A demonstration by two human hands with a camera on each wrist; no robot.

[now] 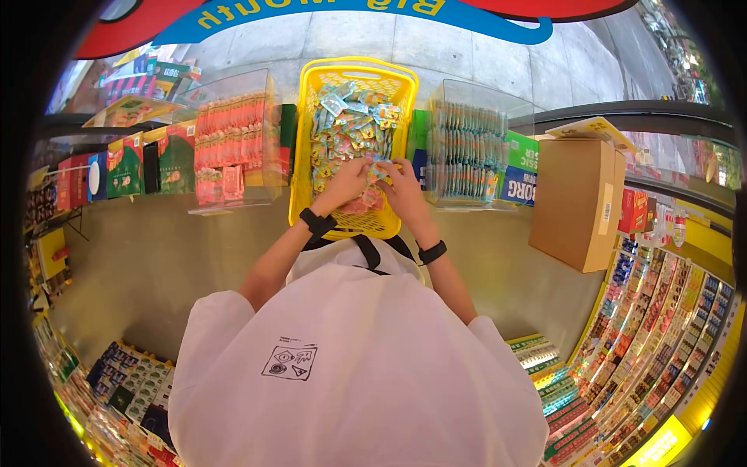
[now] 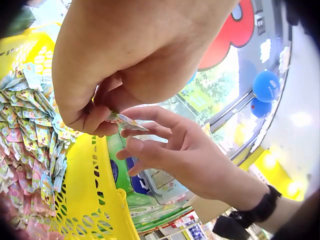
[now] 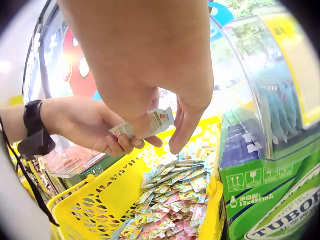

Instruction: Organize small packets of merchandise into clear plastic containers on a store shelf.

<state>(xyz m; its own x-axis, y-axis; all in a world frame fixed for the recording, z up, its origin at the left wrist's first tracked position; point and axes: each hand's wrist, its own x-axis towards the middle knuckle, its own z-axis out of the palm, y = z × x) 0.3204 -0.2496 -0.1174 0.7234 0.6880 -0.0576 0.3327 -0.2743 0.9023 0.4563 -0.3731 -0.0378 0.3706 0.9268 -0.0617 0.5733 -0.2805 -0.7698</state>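
Observation:
Over a yellow plastic basket (image 1: 299,167), both hands meet at a small printed sachet (image 2: 126,121). My left hand (image 1: 348,184) pinches one end of it between thumb and fingers. My right hand (image 1: 405,193) is close against the other end, its fingers spread and loosely bent; in the right wrist view its thumb overlaps the sachet (image 3: 161,120). Beneath the hands, a heap of similar sachets (image 1: 352,128), mostly blue-green and yellow, fills much of the basket. Pinker sachets (image 1: 362,204) lie at the near end.
A clear bin of pink packets (image 1: 229,140) stands left of the basket, and a clear bin of teal packets (image 1: 467,152) right of it. Green drink cartons (image 3: 280,200) support the right bin. Further right is a brown cardboard box (image 1: 572,202). Stocked shelves (image 1: 661,335) curve behind.

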